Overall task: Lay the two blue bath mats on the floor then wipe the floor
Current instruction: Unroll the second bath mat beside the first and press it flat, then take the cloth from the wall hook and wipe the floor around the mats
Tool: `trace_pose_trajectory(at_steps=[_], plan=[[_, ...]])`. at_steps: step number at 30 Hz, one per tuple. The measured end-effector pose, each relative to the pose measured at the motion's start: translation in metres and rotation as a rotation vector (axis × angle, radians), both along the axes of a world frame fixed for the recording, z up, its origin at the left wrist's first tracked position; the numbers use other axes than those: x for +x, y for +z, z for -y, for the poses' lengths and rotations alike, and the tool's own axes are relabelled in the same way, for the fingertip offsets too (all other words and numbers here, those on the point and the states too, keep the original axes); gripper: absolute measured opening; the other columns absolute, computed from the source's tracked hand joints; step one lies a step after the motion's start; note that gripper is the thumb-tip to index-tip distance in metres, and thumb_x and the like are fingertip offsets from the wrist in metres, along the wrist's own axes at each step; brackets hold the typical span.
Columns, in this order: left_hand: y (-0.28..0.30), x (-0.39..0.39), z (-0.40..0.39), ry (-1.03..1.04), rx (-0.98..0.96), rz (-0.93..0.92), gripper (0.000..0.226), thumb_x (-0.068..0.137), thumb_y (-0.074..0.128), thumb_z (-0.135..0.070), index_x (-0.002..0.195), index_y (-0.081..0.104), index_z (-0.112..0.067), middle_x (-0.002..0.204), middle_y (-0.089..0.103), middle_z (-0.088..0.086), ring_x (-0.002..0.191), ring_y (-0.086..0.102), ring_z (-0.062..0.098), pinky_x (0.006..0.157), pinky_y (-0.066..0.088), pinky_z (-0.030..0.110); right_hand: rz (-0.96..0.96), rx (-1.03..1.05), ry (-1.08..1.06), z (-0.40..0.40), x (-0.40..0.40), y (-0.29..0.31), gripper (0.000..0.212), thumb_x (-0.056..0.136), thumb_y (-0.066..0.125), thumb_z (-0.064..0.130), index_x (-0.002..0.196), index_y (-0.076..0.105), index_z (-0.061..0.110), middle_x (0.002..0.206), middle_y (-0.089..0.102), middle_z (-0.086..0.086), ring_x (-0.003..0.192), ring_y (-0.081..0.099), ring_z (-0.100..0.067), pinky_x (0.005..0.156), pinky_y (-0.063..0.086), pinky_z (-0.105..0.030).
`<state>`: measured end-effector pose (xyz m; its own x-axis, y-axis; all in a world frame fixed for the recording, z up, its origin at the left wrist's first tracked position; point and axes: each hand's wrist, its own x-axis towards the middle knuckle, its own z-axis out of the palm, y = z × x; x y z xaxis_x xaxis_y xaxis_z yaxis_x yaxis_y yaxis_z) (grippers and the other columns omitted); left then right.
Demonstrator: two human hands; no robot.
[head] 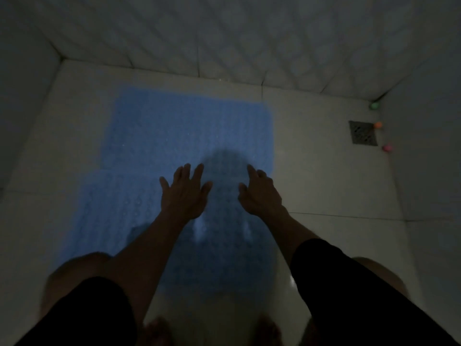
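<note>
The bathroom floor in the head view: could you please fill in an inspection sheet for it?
Surface: pale tiled floor, dimly lit; glossy near the feet.
Job's things: far blue mat lies flat; near blue mat lies flat, offset leftward, meeting or overlapping it. No wiping cloth seen.
Clutter: green ball, orange ball and pink ball along the right wall beside the floor drain.
Hands: left hand and right hand both open, empty, fingers spread above the mats; contact unclear.
Cables: nothing seen.
Surroundings: tiled walls on three sides.
</note>
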<state>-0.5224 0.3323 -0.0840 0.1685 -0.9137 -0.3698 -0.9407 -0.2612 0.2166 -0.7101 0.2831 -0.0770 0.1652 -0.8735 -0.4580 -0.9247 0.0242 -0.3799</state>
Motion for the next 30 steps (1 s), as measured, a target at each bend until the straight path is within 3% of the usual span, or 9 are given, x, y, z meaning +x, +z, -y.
trace_pose_trajectory(at_steps=[11, 18, 30], plan=[[0.342, -0.012, -0.007, 0.111, -0.035, -0.076, 0.067, 0.101, 0.041, -0.049, 0.158, 0.018, -0.021, 0.165, 0.011, 0.011, 0.152, 0.01, 0.03, 0.117, 0.017, 0.061, 0.08, -0.056, 0.085, 0.01, -0.029, 0.336, 0.06, 0.098, 0.046, 0.034, 0.152, 0.024, 0.017, 0.15, 0.033, -0.016, 0.134, 0.036, -0.034, 0.105, 0.036, -0.043], [0.535, -0.058, -0.006, 0.095, -0.073, -0.082, 0.068, 0.1, 0.045, -0.046, 0.157, 0.021, -0.018, 0.164, 0.012, 0.014, 0.15, 0.014, 0.033, 0.116, 0.021, 0.06, 0.151, -0.084, 0.077, 0.014, -0.075, 0.519, 0.061, 0.095, 0.051, 0.03, 0.149, 0.03, 0.012, 0.145, 0.038, -0.019, 0.132, 0.039, -0.037, 0.104, 0.038, -0.045], [0.742, -0.108, 0.044, -0.015, -0.379, -0.163, 0.068, 0.098, 0.052, -0.042, 0.155, 0.026, -0.014, 0.16, 0.025, 0.015, 0.144, 0.029, 0.036, 0.112, 0.033, 0.055, 0.242, -0.357, -0.114, 0.046, -0.124, 0.728, 0.057, 0.092, 0.056, 0.024, 0.145, 0.039, 0.01, 0.141, 0.048, -0.018, 0.129, 0.047, -0.033, 0.105, 0.038, -0.035]])
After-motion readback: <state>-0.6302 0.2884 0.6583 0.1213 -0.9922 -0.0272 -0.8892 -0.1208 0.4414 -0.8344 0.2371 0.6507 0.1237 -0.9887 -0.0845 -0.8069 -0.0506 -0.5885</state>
